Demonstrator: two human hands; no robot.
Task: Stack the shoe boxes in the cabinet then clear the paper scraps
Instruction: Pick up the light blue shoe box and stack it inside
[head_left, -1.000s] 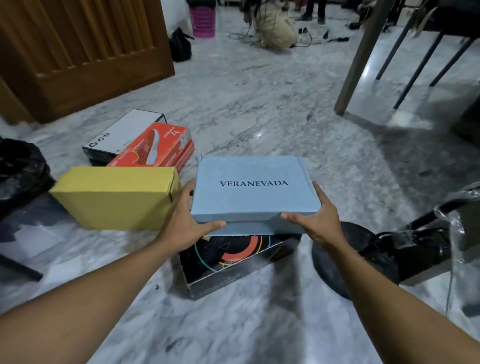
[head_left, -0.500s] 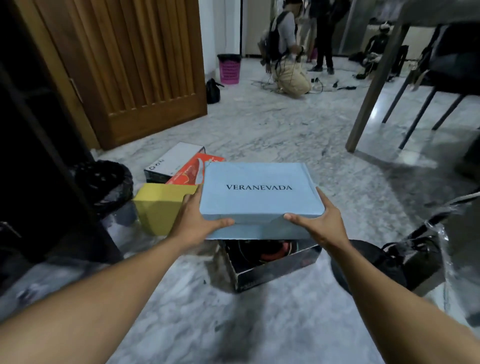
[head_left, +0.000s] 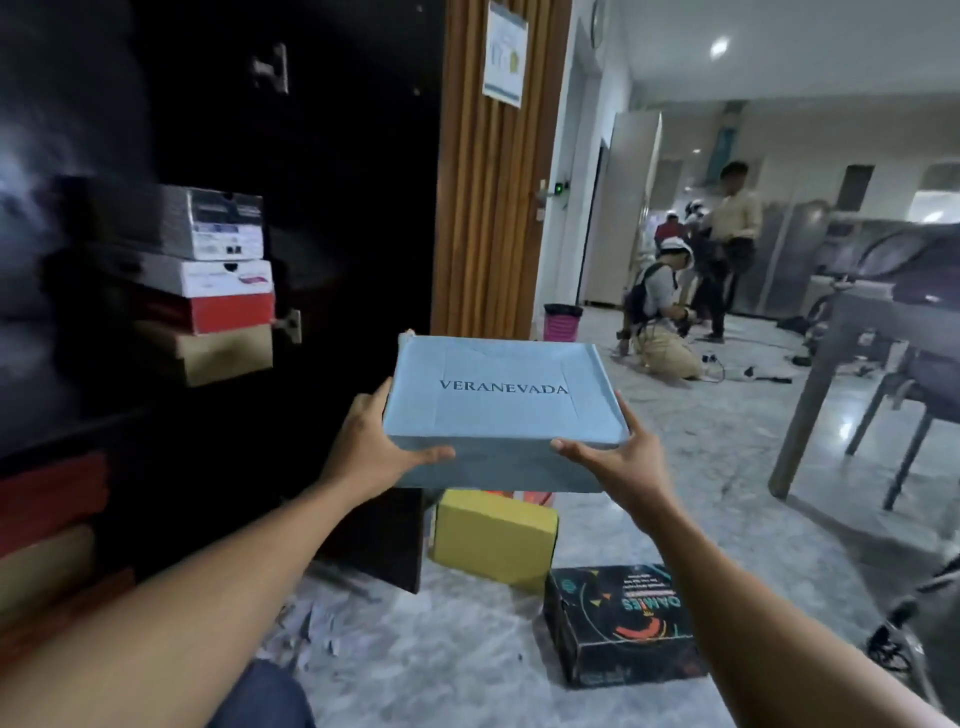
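Head view: blue shoe box (head_left: 498, 400) held in air, centre. Left hand (head_left: 374, 452) grips its left edge, right hand (head_left: 618, 462) its right edge. Dark cabinet (head_left: 337, 208) left, stacked boxes (head_left: 218, 280) inside. Yellow box (head_left: 493, 535) and black box (head_left: 623, 623) on floor below; paper scraps (head_left: 311, 629) near-left. Open floor right, up to table leg (head_left: 800, 415).

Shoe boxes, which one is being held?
The light blue VERANEVADA box, gripped by left hand and right hand; yellow box and black box sit on the floor.

The orange box (head_left: 537, 500) hides mostly behind the blue box (head_left: 498, 400) — stacked-box labels (head_left: 224, 242) blurred
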